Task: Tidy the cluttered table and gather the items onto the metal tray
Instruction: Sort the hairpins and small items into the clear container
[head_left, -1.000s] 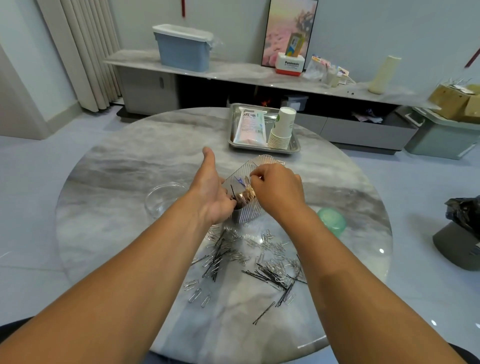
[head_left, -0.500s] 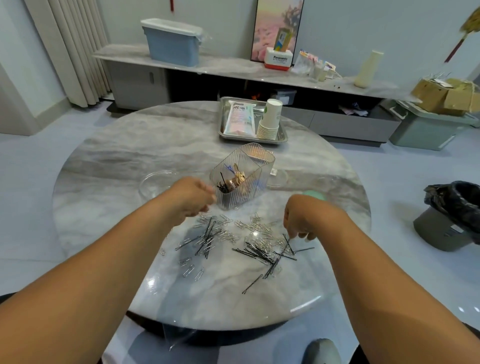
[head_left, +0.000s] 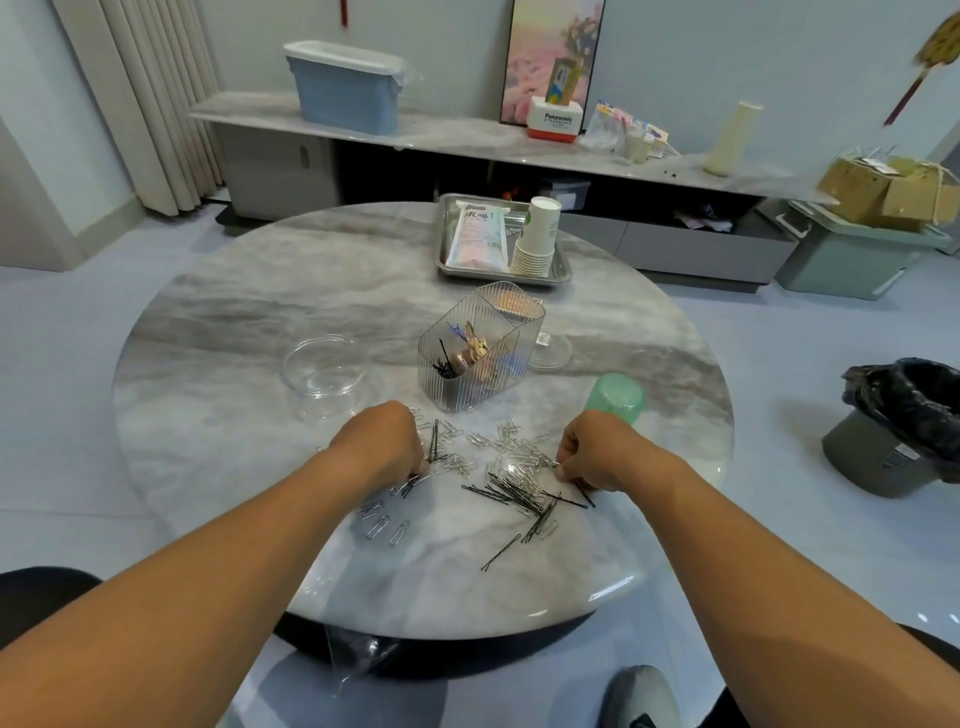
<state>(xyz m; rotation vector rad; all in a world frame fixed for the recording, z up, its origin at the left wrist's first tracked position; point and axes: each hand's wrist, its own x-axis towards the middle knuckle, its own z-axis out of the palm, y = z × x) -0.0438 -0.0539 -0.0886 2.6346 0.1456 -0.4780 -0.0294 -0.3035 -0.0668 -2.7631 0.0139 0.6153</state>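
— Where are the hands?
— Both are down on the bench (head_left: 218, 332), fingers curled into the scattered clips. The left hand (head_left: 382, 441) pinches among the paper clips (head_left: 511, 462) at 7 o'clock of the clear organiser (head_left: 475, 353); the right hand (head_left: 597, 452) picks at the bobby pins (head_left: 519, 493) at 5 o'clock. What each actually has hold of, I cannot tell.
— And the metal tray (head_left: 561, 273)?
— At 12 o'clock, far edge, holding a packet (head_left: 478, 239) and paper cups (head_left: 537, 239).

Both hands are low on the marble table (head_left: 218, 332): the left hand (head_left: 382, 444) and right hand (head_left: 597, 452) pinch at scattered paper clips (head_left: 511, 457) and hairpins (head_left: 511, 493).
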